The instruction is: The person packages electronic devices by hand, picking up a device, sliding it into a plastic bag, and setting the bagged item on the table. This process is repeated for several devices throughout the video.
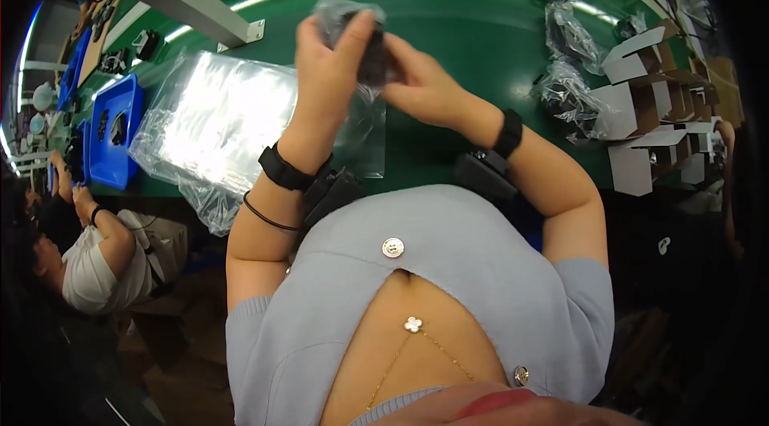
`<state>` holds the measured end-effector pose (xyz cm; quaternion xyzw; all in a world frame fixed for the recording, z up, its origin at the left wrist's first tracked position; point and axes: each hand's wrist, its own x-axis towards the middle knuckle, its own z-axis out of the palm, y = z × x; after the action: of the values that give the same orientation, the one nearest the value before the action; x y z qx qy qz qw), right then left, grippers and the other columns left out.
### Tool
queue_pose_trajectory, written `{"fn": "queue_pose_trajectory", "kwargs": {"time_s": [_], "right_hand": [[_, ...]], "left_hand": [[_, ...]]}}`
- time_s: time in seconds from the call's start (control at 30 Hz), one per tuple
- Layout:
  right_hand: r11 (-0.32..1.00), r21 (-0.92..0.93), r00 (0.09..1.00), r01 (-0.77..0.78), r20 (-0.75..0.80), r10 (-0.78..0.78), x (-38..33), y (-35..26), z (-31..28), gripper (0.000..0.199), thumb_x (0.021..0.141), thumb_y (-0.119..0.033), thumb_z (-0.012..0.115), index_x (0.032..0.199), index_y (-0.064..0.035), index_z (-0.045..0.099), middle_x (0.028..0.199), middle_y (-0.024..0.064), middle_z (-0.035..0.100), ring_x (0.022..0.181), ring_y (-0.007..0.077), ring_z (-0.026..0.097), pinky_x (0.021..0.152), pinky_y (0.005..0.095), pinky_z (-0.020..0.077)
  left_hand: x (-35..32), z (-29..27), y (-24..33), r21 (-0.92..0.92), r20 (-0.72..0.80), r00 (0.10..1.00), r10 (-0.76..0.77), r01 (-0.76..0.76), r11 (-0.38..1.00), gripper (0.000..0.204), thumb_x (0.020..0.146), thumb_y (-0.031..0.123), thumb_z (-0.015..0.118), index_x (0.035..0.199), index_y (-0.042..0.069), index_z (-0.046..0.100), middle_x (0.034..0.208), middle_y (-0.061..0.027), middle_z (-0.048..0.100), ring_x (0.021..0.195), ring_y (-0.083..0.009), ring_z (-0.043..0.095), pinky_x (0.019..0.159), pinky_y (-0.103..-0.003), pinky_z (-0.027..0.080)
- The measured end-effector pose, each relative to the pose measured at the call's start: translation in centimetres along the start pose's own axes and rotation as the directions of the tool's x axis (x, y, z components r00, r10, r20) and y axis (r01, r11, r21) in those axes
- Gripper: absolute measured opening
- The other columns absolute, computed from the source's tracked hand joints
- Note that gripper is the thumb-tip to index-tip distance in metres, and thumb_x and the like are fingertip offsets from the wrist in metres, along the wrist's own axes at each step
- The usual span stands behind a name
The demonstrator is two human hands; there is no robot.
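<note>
Bagged dark part [375,64], upper ctr: I see L hand [327,65] & R hand [426,88] fingers gripping it; green table [473,25] stretches R to boxes [629,109].

A grey short-sleeved top [473,246] is worn with black wrist straps [510,134]

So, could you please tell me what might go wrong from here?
The dark item could slip, since the left hand and right hand hold it with slick-looking clear plastic. The clear bags might slide off, as their near corner appears to overhang the table. The wrapped items might get knocked, lying close beside white boxes.
</note>
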<state>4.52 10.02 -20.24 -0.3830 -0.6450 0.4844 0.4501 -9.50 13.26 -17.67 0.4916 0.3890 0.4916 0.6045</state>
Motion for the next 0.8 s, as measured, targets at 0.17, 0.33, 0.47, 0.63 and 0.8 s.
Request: {"fn": "queue_pose_trajectory", "kwargs": {"time_s": [0.17,0.33,0.47,0.63,0.8], "right_hand": [[0.999,-0.027,0.999,0.046,-0.007,-0.046,5.7,-1.0,0.9,0.049,0.082,-0.012,0.061,0.124,0.0028,0.040,0.111,0.0086,0.055,0.102,0.0175,0.056,0.085,0.0316,0.0489],[0.885,0.449,0.983,-0.119,-0.070,0.168,11.6,1.7,-0.7,0.047,0.084,-0.021,0.063,0.120,0.0034,0.044,0.113,0.0104,0.055,0.102,0.0176,0.056,0.083,0.0367,0.0526],[0.770,0.611,0.932,-0.185,-0.138,0.334,17.7,5.4,-4.7,0.041,0.085,-0.023,0.062,0.114,0.0035,0.050,0.107,0.0126,0.059,0.094,0.0228,0.060,0.080,0.0420,0.0542],[0.402,-0.898,0.984,-0.177,-0.163,0.069,18.0,5.3,-8.4,0.026,0.086,-0.024,0.054,0.094,-0.0016,0.064,0.085,0.0176,0.065,0.081,0.0330,0.063,0.073,0.0422,0.0521],[-0.057,-0.949,0.948,-0.309,-0.312,0.068,14.0,3.4,-23.8,0.016,0.080,-0.017,0.054,0.084,-0.0076,0.067,0.085,0.0153,0.065,0.082,0.0357,0.062,0.068,0.0456,0.0496]], "left_hand": [[3.5,-2.0,1.9,-0.224,-0.084,0.996,0.001,-0.019,0.974,0.053,0.086,0.027,0.065,0.120,-0.006,0.042,0.109,-0.0124,0.057,0.098,-0.0174,0.055,0.085,-0.032,0.045],[3.9,-3.3,3.2,-0.308,0.018,1.000,-0.019,0.024,0.951,0.045,0.089,0.021,0.062,0.120,-0.006,0.044,0.113,-0.0110,0.056,0.106,-0.0169,0.052,0.094,-0.032,0.040],[1.4,-3.6,3.0,0.172,0.129,0.992,0.007,-0.029,0.985,0.042,0.088,0.019,0.062,0.121,-0.002,0.049,0.115,-0.0101,0.057,0.108,-0.0212,0.052,0.097,-0.031,0.038],[-1.0,-6.8,3.2,0.608,0.453,0.891,-0.032,-0.283,0.741,0.046,0.083,0.016,0.065,0.124,0.004,0.051,0.121,-0.0131,0.056,0.113,-0.0309,0.052,0.099,-0.033,0.038],[-4.3,-8.8,1.2,0.800,0.452,0.880,-0.148,-0.326,0.504,0.054,0.081,0.025,0.065,0.129,0.007,0.047,0.136,-0.0152,0.043,0.124,-0.0352,0.041,0.105,-0.042,0.030]]}}
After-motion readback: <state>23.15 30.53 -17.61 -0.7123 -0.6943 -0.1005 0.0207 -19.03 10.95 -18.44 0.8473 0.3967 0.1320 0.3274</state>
